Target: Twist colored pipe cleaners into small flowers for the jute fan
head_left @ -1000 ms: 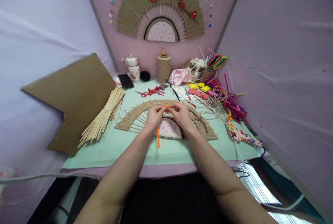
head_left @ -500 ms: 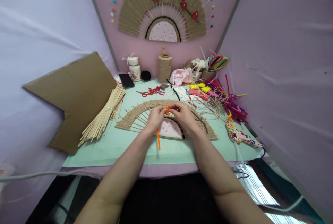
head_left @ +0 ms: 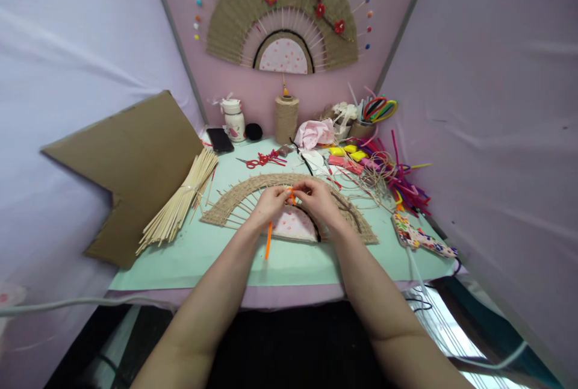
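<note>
Both hands meet over the middle of a woven twine fan [head_left: 239, 191] that lies on the table. My left hand [head_left: 271, 205] pinches an orange pipe cleaner [head_left: 268, 241], whose long tail hangs down below that hand. The fingertips of my right hand [head_left: 316, 197] are closed on the bent upper part of the same pipe cleaner, close against the left fingertips. Part of the pipe cleaner is hidden by the fingers. Under the hands shows the fan's pink dotted half-circle [head_left: 293, 221] with its black edging.
Bamboo sticks [head_left: 178, 202] lie in a bundle at left beside folded cardboard [head_left: 130, 166]. Red scissors [head_left: 251, 164], a twine spool [head_left: 286, 119] and a bottle [head_left: 233, 119] are behind. Coloured pipe cleaners [head_left: 406, 187] and a floral-patterned glue gun [head_left: 419, 238] lie at right.
The pipe cleaner's hanging tail has swung a little to the left. Its bent part between the fingertips has turned slightly, while both hands stay nearly in place.
</note>
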### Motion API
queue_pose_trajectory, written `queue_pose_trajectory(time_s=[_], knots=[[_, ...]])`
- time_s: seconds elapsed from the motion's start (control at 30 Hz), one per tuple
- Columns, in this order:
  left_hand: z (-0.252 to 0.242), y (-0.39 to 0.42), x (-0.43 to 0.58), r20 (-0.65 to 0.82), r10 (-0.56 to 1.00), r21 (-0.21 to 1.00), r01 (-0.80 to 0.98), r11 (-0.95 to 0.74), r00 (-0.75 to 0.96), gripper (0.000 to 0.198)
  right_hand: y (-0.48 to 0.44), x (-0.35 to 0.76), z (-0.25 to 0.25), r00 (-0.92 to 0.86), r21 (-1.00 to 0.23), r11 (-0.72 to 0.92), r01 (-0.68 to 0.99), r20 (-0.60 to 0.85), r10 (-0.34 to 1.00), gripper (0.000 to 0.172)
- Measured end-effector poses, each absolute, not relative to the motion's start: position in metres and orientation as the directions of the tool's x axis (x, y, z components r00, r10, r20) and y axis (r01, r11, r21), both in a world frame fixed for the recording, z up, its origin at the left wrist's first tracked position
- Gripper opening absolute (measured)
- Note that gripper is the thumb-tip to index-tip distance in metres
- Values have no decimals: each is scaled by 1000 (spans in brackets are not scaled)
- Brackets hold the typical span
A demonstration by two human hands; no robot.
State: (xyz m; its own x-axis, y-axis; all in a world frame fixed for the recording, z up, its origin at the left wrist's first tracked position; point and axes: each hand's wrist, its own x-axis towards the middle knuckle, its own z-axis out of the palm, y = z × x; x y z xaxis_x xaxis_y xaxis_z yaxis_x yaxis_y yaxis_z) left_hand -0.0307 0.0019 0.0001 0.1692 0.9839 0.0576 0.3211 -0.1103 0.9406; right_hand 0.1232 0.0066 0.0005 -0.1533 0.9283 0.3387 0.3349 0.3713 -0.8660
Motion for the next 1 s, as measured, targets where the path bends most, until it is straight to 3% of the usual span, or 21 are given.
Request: queue_pose_trajectory(time_s=[0.2,0.5,0.63,0.77,0.9,1.0], knots=[[1,2,-30,162,971,889,401,-220,175,18,12,123,-9,-98,-895,318,313,302,948,13],[2,3,-32,195,974,817,531,-225,114,25,7,121,0,-170,-876,334,348,292,941,13],[-2,6,-34,84,989,907,402,-128,126,26,6,123,3,-217,-850,382,364,321,922,12],[2,5,-37,-100,971,991,111,77,217,27,3,125,8,-291,-774,503,385,416,862,10],[16,0,-41,-252,850,923,-150,355,462,20,-1,125,14,-359,-635,670,384,567,742,12],[20,-1,-39,-228,820,884,-241,400,525,13,-1,123,14,-301,-635,683,362,613,730,13]])
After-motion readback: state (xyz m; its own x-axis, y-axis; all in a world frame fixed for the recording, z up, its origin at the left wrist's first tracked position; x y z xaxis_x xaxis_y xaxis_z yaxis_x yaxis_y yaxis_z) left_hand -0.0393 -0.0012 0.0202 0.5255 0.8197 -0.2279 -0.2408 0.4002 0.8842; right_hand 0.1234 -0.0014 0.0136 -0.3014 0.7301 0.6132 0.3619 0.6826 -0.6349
